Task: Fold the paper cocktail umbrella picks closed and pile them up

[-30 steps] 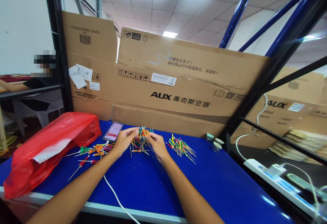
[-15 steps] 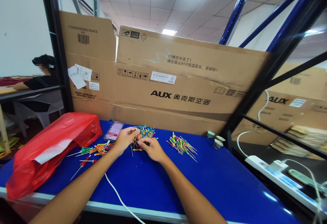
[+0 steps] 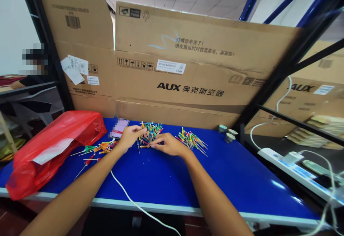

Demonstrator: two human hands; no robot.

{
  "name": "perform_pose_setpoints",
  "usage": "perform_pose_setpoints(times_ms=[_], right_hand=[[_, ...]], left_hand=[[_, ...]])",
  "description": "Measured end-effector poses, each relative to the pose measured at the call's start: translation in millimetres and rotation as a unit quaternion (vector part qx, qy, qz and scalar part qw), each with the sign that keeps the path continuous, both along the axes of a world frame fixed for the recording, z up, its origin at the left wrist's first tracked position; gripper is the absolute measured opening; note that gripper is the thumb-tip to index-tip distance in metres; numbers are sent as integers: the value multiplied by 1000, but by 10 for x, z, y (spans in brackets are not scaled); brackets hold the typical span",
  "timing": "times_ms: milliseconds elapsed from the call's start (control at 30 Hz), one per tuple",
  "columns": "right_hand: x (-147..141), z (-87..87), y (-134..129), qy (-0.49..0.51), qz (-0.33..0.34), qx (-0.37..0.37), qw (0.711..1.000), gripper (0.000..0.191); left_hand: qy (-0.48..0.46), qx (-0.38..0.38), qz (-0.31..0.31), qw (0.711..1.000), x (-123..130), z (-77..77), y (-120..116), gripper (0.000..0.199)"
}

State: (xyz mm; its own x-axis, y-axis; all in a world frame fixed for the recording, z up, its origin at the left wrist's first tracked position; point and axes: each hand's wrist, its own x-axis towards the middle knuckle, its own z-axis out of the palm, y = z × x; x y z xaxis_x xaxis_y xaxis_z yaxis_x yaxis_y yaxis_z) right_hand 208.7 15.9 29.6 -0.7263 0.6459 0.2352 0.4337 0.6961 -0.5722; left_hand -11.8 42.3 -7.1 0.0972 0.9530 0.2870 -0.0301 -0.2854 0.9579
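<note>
Several colourful paper-topped sticks lie in a pile (image 3: 153, 129) at the middle back of the blue table (image 3: 150, 182). My left hand (image 3: 130, 137) is closed at the pile's left side, around something I cannot make out. At the pile's front right, my right hand (image 3: 168, 144) pinches with thumb and fingers near an orange-topped stick; what is between the fingertips is too small to name. A second bunch of sticks (image 3: 191, 140) lies to the right. Orange and green paper-topped sticks (image 3: 104, 147) lie left of my left wrist, with red ones (image 3: 88, 161) nearer the front.
A red plastic bag (image 3: 59, 150) covers the table's left side. A phone (image 3: 119, 128) lies behind my left hand. Small tubs (image 3: 229, 137) stand at the back right, near a power strip (image 3: 290, 168). A white cable (image 3: 134, 203) crosses the front edge. A person sits far left.
The view has tilted down. My right hand has shifted slightly right, away from my left hand, and its fingers are more extended. My left hand stays at the pile.
</note>
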Motion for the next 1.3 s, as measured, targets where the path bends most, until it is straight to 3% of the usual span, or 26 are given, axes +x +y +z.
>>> perform_pose_setpoints(times_ms=[100, 200, 367, 533, 633, 900, 1067, 1300], right_hand=[[22, -32, -41, -44, 75, -33, 996, 21], [-63, -125, -68, -57, 105, -16, 993, 15], [-240, -207, -110, -68, 81, 80, 991, 17], [-385, -213, -163, -146, 48, 223, 963, 15], [-423, -251, -159, -164, 25, 253, 953, 12], [-170, -172, -12, -1, -70, 136, 988, 13], [-45, -108, 67, 104, -145, 84, 980, 24], [-62, -145, 74, 152, -148, 57, 975, 26]], left_hand=[[13, 6, 15, 1000, -7, 0, -3, 37], [25, 18, 24, 999, -11, 7, -11, 39], [14, 8, 35, 999, -21, 36, -27, 40], [19, 4, 43, 999, -38, 32, -25, 39], [19, -7, 38, 999, -48, 10, 1, 39], [21, -12, -16, 1000, -32, -22, 13, 41], [132, 16, -81, 988, 7, -26, -58, 38], [176, 40, -115, 977, 46, -14, -114, 33]])
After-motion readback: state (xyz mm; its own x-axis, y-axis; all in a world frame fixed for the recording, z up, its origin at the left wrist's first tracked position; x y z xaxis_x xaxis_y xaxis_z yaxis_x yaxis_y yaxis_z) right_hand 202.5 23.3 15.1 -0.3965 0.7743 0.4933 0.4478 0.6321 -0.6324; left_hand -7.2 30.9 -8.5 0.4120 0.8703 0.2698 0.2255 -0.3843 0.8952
